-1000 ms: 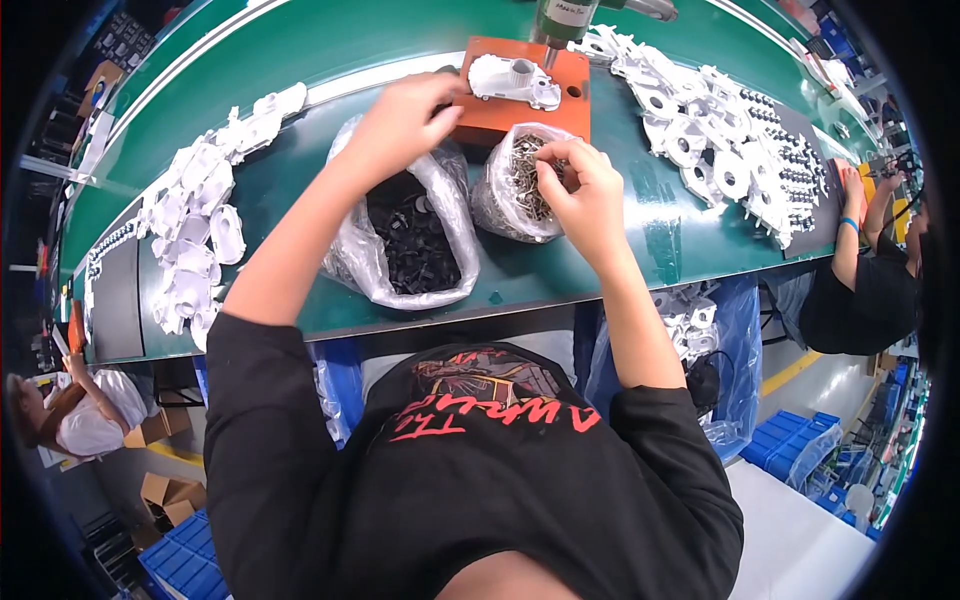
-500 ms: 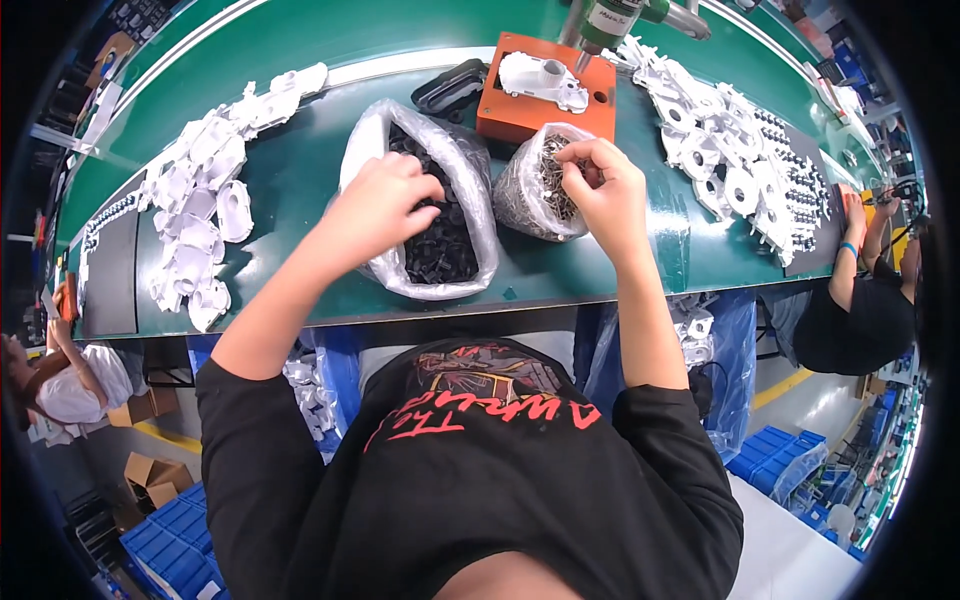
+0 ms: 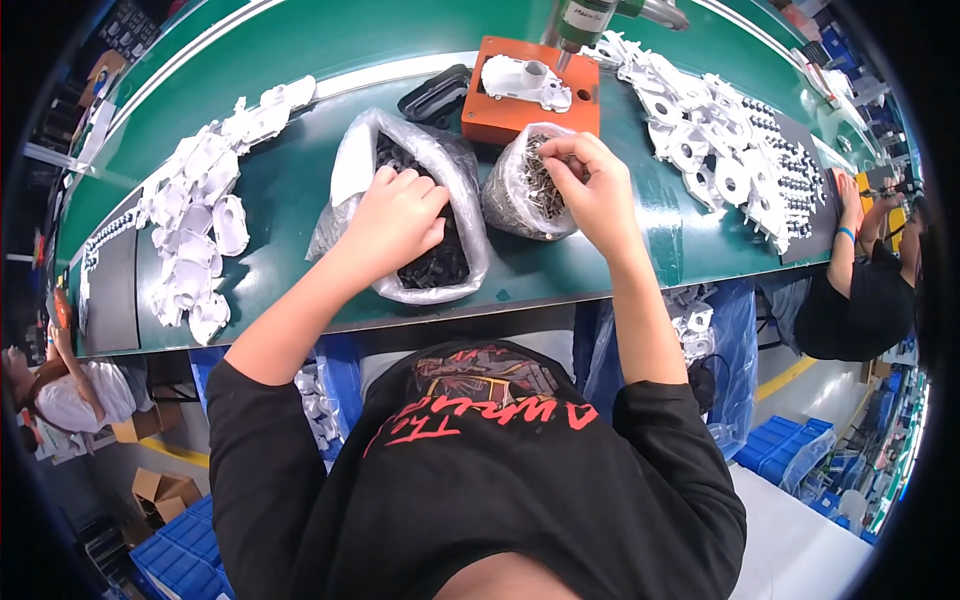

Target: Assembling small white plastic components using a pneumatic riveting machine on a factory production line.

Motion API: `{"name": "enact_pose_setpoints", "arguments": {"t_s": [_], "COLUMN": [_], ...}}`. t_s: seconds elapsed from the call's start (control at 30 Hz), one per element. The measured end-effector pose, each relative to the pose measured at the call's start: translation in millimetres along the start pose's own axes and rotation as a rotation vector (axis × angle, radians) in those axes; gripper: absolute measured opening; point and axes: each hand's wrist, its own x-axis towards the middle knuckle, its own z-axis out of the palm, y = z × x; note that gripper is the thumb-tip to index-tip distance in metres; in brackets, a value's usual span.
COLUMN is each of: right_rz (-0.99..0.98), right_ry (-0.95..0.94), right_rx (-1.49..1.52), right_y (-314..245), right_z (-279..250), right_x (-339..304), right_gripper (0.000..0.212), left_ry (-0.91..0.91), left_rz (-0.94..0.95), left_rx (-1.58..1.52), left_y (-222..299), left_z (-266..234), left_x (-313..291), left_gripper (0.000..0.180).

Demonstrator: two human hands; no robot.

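Note:
My left hand [image 3: 394, 222] reaches over a clear plastic bag [image 3: 476, 262] filled with small black plastic parts [image 3: 440, 268]. Its fingers are curled down among them, and the fingertips are hidden. To the right stands a smaller clear bag [image 3: 508, 205] of metal screws [image 3: 541, 180]. My right hand [image 3: 592, 185] is over that bag's mouth, thumb and forefinger drawn together at the screws; whatever sits between them is too small to make out. Behind the bags, an orange fixture block [image 3: 485, 120] carries a white plastic housing [image 3: 510, 78].
A green powered screwdriver [image 3: 584, 22] hangs above the fixture. Beside the fixture lies a black molded part [image 3: 436, 96]. White housings are heaped at left [image 3: 195, 210] and right [image 3: 690, 125] on the green bench. People work at both sides; blue bins [image 3: 780, 448] stand on the floor.
My left hand has shifted slightly right and down over the black parts, its fingers more curled. The right hand stays at the screws. The whole view has shifted a little.

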Motion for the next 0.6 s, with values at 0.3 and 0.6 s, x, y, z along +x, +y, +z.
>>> {"name": "enact_pose_setpoints", "arguments": {"t_s": [0.3, 0.6], "right_rz": [-0.147, -0.097], "right_ry": [0.025, 0.051], "right_rx": [-0.203, -0.034], "right_y": [3, 3], "right_z": [1, 0], "right_x": [-1, -1], "right_gripper": [0.013, 0.014], "left_ry": [-0.085, 0.053], "left_rz": [-0.36, -0.372], "left_rx": [-0.426, -0.955], "left_y": [-20, -61], "left_z": [-25, -28], "left_x": [22, 138], "left_gripper": [0.025, 0.023]}}
